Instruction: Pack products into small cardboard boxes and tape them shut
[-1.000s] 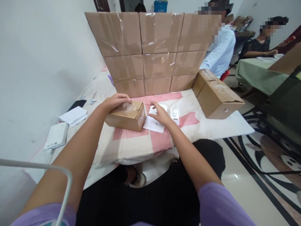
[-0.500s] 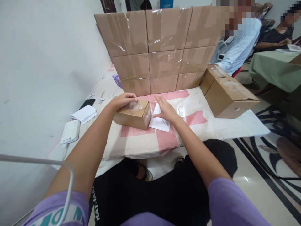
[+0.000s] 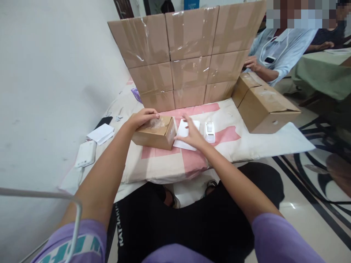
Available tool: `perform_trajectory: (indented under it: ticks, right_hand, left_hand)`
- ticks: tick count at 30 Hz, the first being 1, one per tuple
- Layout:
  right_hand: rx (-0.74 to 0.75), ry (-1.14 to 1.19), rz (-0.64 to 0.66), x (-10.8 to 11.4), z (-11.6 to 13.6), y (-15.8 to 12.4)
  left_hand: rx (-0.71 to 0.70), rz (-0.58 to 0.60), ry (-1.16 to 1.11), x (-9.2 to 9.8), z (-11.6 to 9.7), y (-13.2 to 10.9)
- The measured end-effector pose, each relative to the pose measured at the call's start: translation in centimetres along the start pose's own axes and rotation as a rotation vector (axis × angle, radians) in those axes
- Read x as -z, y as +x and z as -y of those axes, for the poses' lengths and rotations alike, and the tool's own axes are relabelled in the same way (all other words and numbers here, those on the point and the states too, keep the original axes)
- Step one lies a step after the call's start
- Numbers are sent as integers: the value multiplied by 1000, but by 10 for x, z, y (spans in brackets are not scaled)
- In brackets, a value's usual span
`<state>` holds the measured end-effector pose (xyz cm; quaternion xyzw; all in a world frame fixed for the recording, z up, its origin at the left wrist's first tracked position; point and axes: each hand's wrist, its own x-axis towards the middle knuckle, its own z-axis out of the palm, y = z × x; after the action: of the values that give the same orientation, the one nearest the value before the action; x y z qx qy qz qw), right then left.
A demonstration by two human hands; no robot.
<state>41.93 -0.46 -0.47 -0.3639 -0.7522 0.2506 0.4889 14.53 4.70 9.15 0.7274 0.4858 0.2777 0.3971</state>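
Note:
My left hand (image 3: 145,117) rests on the top of a small closed cardboard box (image 3: 150,140), with its fingers near a crumpled strip of clear tape. Beside the box's right end is my right hand (image 3: 190,133), its thumb and fingers apart and nothing between them. Under and behind that hand lies a white sheet of paper (image 3: 195,124). A white tape dispenser (image 3: 210,132) stands a little farther right on the cloth.
Joined cardboard boxes (image 3: 192,69) form a wall at the back. Two boxes (image 3: 271,109) sit at the right, near a person in light blue (image 3: 296,47). Folded papers (image 3: 101,134), a white device (image 3: 85,154) and a black phone (image 3: 104,122) lie left.
The view has shifted slightly. My right hand has its fingers spread wider by the box's end, and the tape dispenser is now uncovered. The person's hand at the right has come into view.

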Motion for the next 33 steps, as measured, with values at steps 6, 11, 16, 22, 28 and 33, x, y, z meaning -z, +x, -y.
perform_trajectory:
  ticks: [6, 11, 16, 22, 28, 33]
  right_hand:
    - [92, 43, 262, -40, 22, 15]
    - [64, 143, 115, -42, 54, 24]
    - [64, 111, -198, 9, 98, 33]
    - [8, -552, -775, 138, 98, -10]
    - [171, -1089, -1186, 243, 82, -121]
    - [266, -1198, -1210, 274, 77, -181]
  left_hand:
    - [-16, -35, 112, -1, -5, -5]
    - [-214, -293, 350, 20, -63, -26]
    - [-851, -1127, 340, -34, -137, -65]
    - [-998, -463, 365, -228, -147, -30]
    - [-904, -194, 233, -358, -162, 51]
    - [-730, -73, 297, -394, -185, 132]
